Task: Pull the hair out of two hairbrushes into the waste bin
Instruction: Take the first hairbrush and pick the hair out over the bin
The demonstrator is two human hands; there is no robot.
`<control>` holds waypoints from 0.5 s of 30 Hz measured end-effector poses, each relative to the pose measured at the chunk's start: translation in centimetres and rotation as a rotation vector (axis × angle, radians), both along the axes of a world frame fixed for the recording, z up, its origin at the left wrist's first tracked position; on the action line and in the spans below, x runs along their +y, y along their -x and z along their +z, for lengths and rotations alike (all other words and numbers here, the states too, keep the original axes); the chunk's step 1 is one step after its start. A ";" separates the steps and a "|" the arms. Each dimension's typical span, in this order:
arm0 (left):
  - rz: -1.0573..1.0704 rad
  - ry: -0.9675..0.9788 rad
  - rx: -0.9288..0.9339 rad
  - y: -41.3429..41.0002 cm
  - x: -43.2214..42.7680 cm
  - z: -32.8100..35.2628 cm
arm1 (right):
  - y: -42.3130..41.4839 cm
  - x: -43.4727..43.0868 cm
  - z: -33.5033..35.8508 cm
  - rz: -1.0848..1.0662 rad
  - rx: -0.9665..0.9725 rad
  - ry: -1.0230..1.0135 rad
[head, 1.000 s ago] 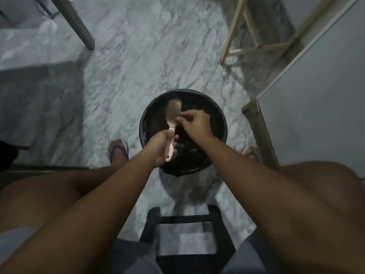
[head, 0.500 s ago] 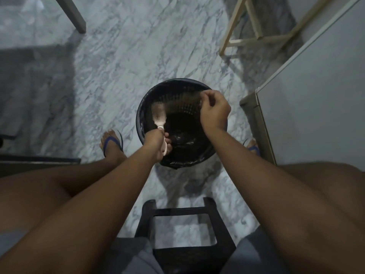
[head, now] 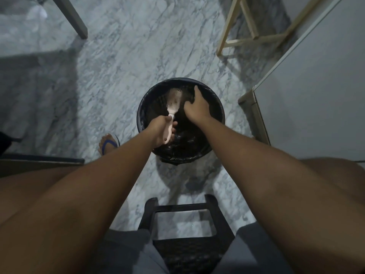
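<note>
A round black waste bin (head: 218, 107) lined with a black bag stands on the marble floor between my feet. My left hand (head: 161, 132) grips the pale pink handle of a hairbrush (head: 173, 101), whose head with matted hair points away over the bin's opening. My right hand (head: 196, 106) hovers palm down over the bin, just right of the brush head, its fingers spread and dipping inside. Whether any hair sits under its fingers is hidden. A second hairbrush is not visible.
A black plastic stool (head: 187, 220) is under me, between my knees. A pale wooden frame (head: 245, 26) stands at the back right, a white cabinet (head: 316, 99) on the right, a grey table leg (head: 73, 18) at the back left. My foot in a blue sandal (head: 108, 144) rests left of the bin.
My right hand pulled away to the right from the brush head, then came back lower over the bin with fingers spread. The left hand kept holding the brush over the bin.
</note>
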State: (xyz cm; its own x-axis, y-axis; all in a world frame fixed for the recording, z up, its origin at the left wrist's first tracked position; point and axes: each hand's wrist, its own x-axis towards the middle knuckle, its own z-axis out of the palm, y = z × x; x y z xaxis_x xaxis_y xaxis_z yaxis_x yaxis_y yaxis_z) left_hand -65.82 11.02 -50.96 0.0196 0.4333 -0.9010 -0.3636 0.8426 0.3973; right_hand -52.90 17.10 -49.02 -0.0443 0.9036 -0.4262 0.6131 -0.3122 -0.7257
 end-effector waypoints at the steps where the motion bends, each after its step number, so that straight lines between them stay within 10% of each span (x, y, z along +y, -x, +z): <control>1: -0.003 -0.011 -0.002 -0.1 0.0 0.1 | 0.3 0.3 -0.2 -0.001 0.008 0.000; 15: 0.067 -0.029 0.065 -0.5 -1.4 -1.4 | -1.3 -0.5 -0.8 -0.135 0.119 -0.542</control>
